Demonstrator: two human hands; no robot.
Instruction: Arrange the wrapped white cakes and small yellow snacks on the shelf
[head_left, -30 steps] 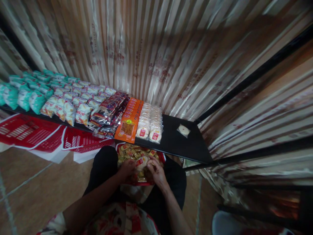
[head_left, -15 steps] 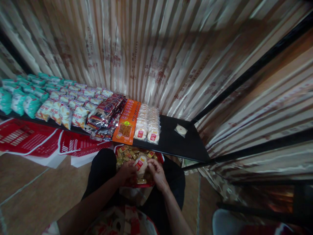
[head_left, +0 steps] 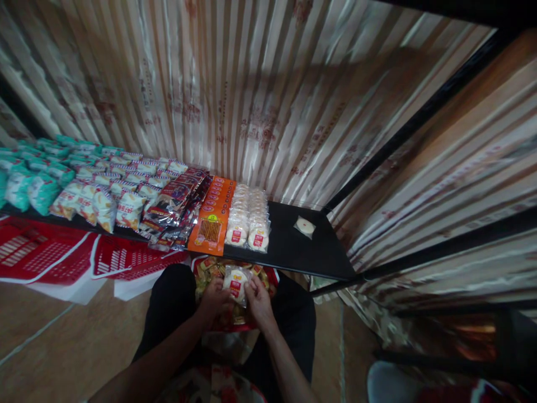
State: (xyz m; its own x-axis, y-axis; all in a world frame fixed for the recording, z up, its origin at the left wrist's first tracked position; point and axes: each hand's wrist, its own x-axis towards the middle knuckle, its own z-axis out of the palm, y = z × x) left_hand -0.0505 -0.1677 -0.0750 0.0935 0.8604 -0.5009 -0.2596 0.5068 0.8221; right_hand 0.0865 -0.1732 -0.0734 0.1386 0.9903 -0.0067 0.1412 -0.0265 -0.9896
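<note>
Head view, looking down over the person's lap. A striped, glossy curtain fills the upper field, crossed at right by black frame bars. A brown floor occupies the lower left. A long black shelf runs from the left edge to the centre, and red perforated baskets lie on the floor below its left part. The shelf carries, from left to right, teal packets, white-and-red snack bags, dark packets, orange packets and two rows of clear-wrapped round cakes. One lone wrapped cake lies apart from these on the bare right end. Just below the shelf's front edge, a red container rests on the person's dark-clad lap and holds gold-wrapped sweets. The left hand and the right hand meet over this container. Between them is a round-cake packet, clear-wrapped with a red label, raised just above the sweets and facing the camera. The fingers of each hand are closed narrowly on the packet, the left pinching its left edge and the right its right edge. The lower corner of the packet is hidden behind the fingers.
</note>
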